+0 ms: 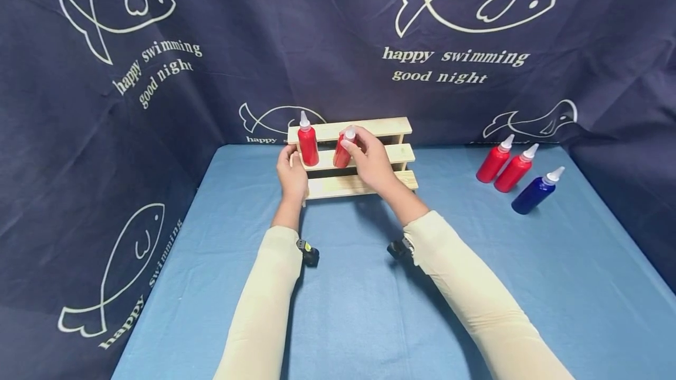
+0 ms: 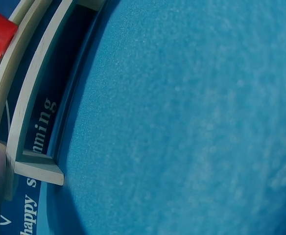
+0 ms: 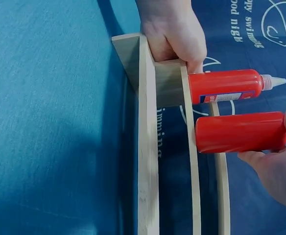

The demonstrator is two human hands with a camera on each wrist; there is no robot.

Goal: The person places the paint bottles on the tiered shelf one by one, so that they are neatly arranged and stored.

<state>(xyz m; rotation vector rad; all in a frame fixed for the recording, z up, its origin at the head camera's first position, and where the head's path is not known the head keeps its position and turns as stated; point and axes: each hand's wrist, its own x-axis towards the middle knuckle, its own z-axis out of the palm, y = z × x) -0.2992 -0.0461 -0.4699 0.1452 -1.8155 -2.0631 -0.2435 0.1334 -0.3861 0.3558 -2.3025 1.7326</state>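
A three-tier wooden rack (image 1: 364, 185) stands on the blue cloth. My left hand (image 1: 293, 176) grips its left end, at the middle tier. On that tier a red squeeze bottle (image 1: 308, 146) with a white pointed cap stands upright, just by the left hand. To its right, my right hand (image 1: 371, 160) pinches a second red squeeze bottle (image 1: 342, 152) near its cap. In the right wrist view, the base of this held bottle (image 3: 241, 132) is at the middle board, beside the standing bottle (image 3: 226, 87). The left wrist view shows only part of the rack (image 2: 35, 83) and bottles.
At the right of the table, two red squeeze bottles (image 1: 493, 163) (image 1: 513, 173) and a blue squeeze bottle (image 1: 533, 194) stand close together. A dark curtain (image 1: 338, 34) with white fish drawings hangs behind the rack and along the sides. Blue cloth (image 1: 348, 309) covers the table.
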